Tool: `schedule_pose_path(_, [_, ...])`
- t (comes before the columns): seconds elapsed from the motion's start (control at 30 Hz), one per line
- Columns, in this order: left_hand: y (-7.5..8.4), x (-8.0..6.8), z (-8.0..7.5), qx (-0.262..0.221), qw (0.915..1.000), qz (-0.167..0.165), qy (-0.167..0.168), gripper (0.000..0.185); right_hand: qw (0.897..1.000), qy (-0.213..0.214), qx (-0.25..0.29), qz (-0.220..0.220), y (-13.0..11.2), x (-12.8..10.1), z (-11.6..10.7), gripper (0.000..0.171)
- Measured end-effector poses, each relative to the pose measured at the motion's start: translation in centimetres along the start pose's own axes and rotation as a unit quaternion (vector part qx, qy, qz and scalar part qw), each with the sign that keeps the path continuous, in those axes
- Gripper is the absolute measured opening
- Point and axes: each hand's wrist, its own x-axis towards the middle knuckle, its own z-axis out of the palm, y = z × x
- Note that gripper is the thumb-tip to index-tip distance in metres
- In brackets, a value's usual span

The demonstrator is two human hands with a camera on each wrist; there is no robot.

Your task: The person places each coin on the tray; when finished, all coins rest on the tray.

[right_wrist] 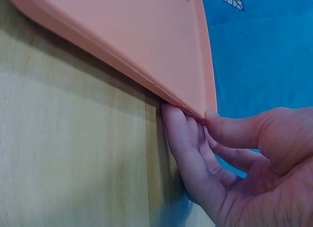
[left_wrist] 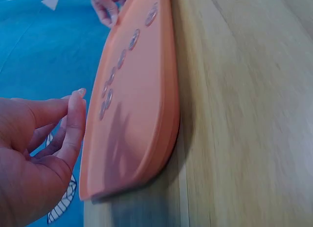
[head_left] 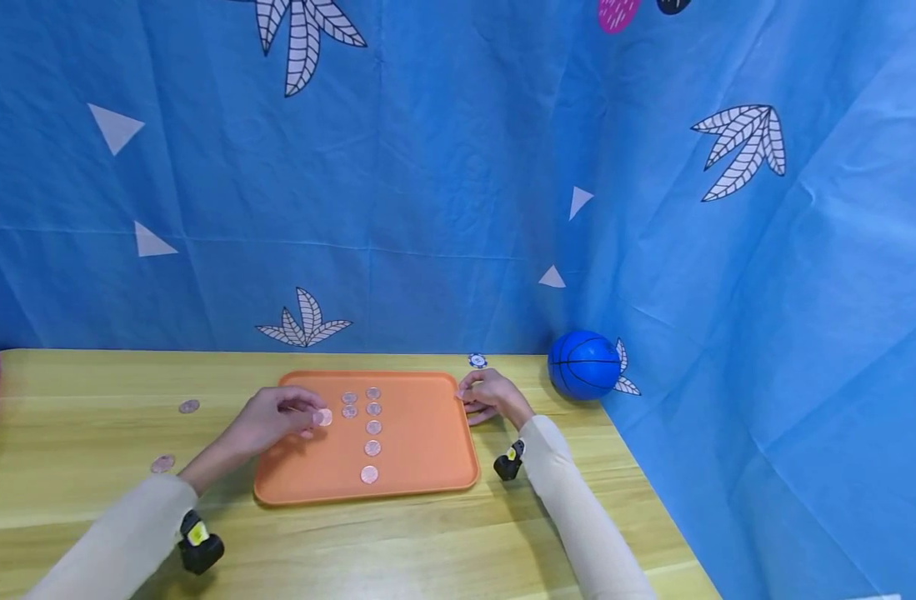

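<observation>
My left hand [head_left: 273, 421] is over the left part of an orange tray [head_left: 420, 450], pinching a round coin [head_left: 325, 417] between thumb and fingertips. In the left wrist view the pinched coin is mostly hidden by the fingers. Several coins lie on the tray: a column runs from back to front, with a coin [head_left: 372, 448] near its front end. Two more, including this coin [head_left: 349, 412], sit beside the column's back end. My right hand [head_left: 495, 395] grips the tray's back right corner, with its thumb [right_wrist: 230, 131] on the rim and its fingers below.
Two coins lie on the wooden table [head_left: 337, 550] left of the tray, one coin [head_left: 190, 406] farther back than the other coin [head_left: 162, 463]. Behind the tray is a poker chip [head_left: 477, 361]. A blue ball [head_left: 583, 365] sits at the back right, against a blue curtain [head_left: 458, 167].
</observation>
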Motion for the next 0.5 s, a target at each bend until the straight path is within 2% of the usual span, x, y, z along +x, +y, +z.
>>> schedule_pose_path(0.1, [0.1, 0.5, 1.2, 0.009, 0.9999, 0.011, 0.004, 0.02, 1.0, 0.003, 0.0, -0.002, 0.1, 0.0, 0.0, 0.008])
schedule_pose_path(0.33, [-0.1, 1.3, 3.1, -0.017, 0.9994, 0.031, -0.005, 0.017, 1.0, -0.002, 0.001, -0.002, 0.3, 0.2, 0.0, 0.01])
schedule_pose_path(0.5, [-0.2, 1.7, 4.2, 0.025, 0.999, 0.036, 0.005, 0.014, 1.0, -0.009, 0.008, 0.007, 0.1, 0.2, -0.1, 0.011])
